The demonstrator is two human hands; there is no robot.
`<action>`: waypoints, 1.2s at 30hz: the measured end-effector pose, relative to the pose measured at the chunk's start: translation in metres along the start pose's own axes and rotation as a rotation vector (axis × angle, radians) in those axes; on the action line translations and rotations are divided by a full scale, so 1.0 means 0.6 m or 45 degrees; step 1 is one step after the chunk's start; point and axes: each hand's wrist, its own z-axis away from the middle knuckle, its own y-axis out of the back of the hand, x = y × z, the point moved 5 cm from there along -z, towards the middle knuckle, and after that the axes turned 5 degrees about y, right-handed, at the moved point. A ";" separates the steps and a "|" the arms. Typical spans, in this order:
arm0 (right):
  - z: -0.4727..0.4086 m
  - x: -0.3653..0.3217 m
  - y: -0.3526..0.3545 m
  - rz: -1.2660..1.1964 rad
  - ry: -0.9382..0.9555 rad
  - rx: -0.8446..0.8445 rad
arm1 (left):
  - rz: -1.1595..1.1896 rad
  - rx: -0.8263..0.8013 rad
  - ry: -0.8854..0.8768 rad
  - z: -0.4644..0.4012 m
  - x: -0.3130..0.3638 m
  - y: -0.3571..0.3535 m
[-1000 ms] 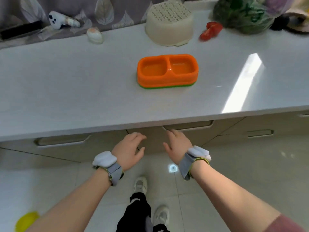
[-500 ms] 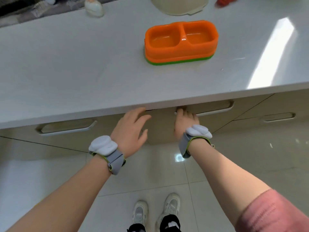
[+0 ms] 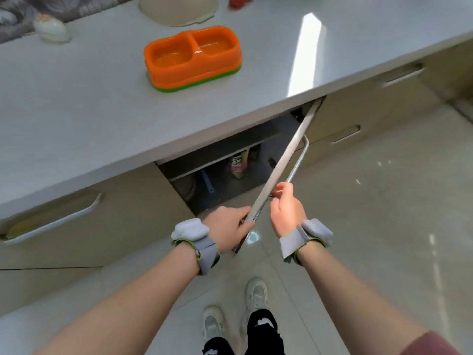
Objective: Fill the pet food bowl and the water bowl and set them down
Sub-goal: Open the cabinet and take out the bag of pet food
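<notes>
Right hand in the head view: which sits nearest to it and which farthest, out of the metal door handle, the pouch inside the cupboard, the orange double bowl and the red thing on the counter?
1. Metal cabinet door handle: gripped by the right hand.
2. Printed pouch: inside the open cupboard, under the counter.
3. Orange plastic double bowl: on the countertop.
4. Red object: counter's far edge.

Bright, even light fills the scene. A long white streak of glare crosses the counter (image 3: 305, 55) at its right side, and smaller glints lie on the glossy floor tiles (image 3: 432, 239). The open cabinet interior (image 3: 225, 172) is dark and its contents are hard to read. Wide-angle distortion bends the counter edge and stretches the forearms near the bottom. The whole picture is slightly soft, blurrier towards the corners.
</notes>
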 end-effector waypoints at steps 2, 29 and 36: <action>0.013 0.000 0.016 -0.181 -0.073 0.100 | 0.016 -0.001 -0.061 0.003 0.013 -0.012; 0.026 0.269 0.277 0.792 -0.364 0.131 | -0.314 0.093 -0.353 -0.084 0.200 -0.071; 0.022 0.224 0.195 1.004 -0.164 0.138 | -0.298 0.032 -0.167 -0.084 0.079 -0.059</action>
